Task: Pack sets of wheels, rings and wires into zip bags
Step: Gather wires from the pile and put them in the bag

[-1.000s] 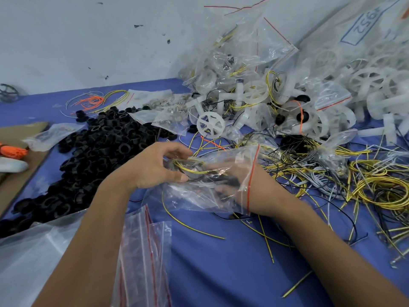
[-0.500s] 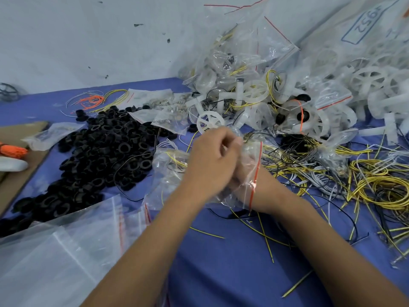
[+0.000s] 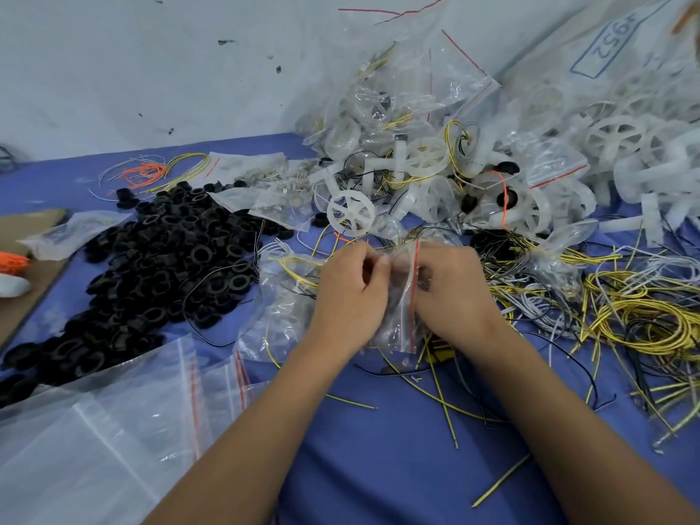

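My left hand [image 3: 350,297] and my right hand [image 3: 452,291] both pinch the red-striped mouth of a clear zip bag [image 3: 403,305] in the middle of the blue table. The bag's body trails to the left with yellow wire [image 3: 299,269] showing inside it. A heap of black rings [image 3: 163,259] lies to the left. A white spoked wheel [image 3: 350,214] sits just beyond my hands. Loose yellow, black and grey wires [image 3: 644,312] sprawl at the right.
A pile of filled zip bags and white wheels [image 3: 473,157] rises at the back right against the wall. Empty zip bags [image 3: 113,422] lie at the front left. A cardboard sheet [image 3: 22,259] with an orange object sits at the far left. Stray wires [image 3: 443,403] cross the cloth near my forearms.
My left hand has moved right from the bag's left end to its red-striped mouth, beside my right hand. The bag has bunched up between both hands.
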{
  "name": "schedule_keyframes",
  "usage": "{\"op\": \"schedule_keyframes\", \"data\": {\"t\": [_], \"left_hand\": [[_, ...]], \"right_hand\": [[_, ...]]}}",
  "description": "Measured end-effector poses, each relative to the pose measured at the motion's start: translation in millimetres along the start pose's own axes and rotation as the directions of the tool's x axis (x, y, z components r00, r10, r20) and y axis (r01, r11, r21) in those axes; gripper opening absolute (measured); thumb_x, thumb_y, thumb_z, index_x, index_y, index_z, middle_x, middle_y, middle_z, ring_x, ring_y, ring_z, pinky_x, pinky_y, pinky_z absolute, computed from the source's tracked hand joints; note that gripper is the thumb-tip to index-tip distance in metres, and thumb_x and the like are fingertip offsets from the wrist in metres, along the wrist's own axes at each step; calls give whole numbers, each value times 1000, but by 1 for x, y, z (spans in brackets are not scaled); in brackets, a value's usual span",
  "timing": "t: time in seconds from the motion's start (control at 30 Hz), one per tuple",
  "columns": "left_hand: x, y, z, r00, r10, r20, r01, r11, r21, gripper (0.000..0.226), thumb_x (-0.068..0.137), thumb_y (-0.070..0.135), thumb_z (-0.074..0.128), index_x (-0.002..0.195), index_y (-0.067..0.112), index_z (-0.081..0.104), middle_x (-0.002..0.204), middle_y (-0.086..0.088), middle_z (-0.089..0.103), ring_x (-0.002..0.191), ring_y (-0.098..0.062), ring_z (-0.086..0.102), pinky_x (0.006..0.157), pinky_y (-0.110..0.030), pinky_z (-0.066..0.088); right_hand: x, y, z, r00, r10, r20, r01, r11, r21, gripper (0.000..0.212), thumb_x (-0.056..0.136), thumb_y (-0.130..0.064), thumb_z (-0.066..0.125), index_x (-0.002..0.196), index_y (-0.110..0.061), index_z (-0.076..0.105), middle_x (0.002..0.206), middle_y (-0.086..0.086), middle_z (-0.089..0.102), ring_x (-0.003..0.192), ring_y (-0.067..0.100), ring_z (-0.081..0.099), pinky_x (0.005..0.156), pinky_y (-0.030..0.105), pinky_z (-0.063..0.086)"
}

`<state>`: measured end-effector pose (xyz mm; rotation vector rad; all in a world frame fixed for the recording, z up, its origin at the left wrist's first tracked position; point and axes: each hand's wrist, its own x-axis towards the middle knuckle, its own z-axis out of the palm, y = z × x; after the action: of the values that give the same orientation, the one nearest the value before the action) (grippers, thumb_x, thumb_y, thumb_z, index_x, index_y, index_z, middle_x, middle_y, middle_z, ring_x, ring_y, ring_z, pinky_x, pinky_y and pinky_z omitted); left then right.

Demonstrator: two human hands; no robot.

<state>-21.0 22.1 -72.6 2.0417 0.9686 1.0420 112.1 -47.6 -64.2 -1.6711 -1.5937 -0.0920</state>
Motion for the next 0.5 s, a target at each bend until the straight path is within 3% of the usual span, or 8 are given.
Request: {"op": "schedule_keyframes", "data": {"t": [0.07, 0.1, 0.2, 0.3, 0.43, 0.5], "left_hand": [[2, -3, -1, 1000, -2, 5, 2, 1000, 28, 16, 98, 16, 61, 86, 6, 64, 85, -4, 65, 84, -23, 61, 82, -44, 49], [2, -5, -1, 1000, 2, 9, -2, 999, 45, 15, 98, 17, 62, 86, 7, 63, 86, -5, 64, 85, -24, 60, 83, -44, 49], [-2, -4, 3, 998, 49, 50, -55, 992, 115, 15, 97, 22, 64, 88, 10, 61, 92, -3, 61, 88, -22, 57, 84, -42, 47], [-6, -3, 8, 993, 118, 34, -121, 984, 131, 15, 98, 23, 62, 90, 11, 58, 93, -2, 58, 87, -22, 55, 80, -40, 47], [-5, 0, 6, 989, 123, -84, -116, 989, 89, 20, 100, 31, 57, 88, 15, 57, 90, 0, 57, 83, -11, 51, 74, -16, 38], [-6, 1, 6, 990, 112, -81, -107, 992, 69, 24, 98, 39, 53, 87, 17, 56, 91, 1, 56, 83, -8, 51, 75, -14, 38]], "right_hand": [[1, 6, -2, 998, 53, 15, -54, 997, 60, 21, 81, -6, 66, 83, -24, 75, 74, -5, 70, 72, 8, 66, 66, 39, 55], [2, 4, -4, 997, 63, 35, -65, 997, 43, 19, 81, -4, 66, 85, -19, 77, 75, -3, 71, 71, 16, 66, 67, 41, 55], [0, 5, -3, 989, 81, 123, -88, 995, 46, 18, 80, 0, 65, 83, -13, 77, 72, 3, 69, 70, 24, 64, 66, 43, 53], [0, -1, -2, 980, 113, 166, -144, 972, 187, 15, 82, 1, 66, 78, -12, 73, 70, 4, 69, 69, 27, 66, 66, 44, 54], [-1, -7, 0, 962, 122, 245, -199, 927, 318, 22, 83, 10, 64, 92, -6, 77, 83, 6, 76, 82, 20, 74, 76, 41, 60], [0, -5, 0, 958, 139, 253, -218, 922, 320, 20, 85, 8, 63, 93, -4, 77, 86, 9, 77, 85, 24, 74, 77, 44, 59]]}}
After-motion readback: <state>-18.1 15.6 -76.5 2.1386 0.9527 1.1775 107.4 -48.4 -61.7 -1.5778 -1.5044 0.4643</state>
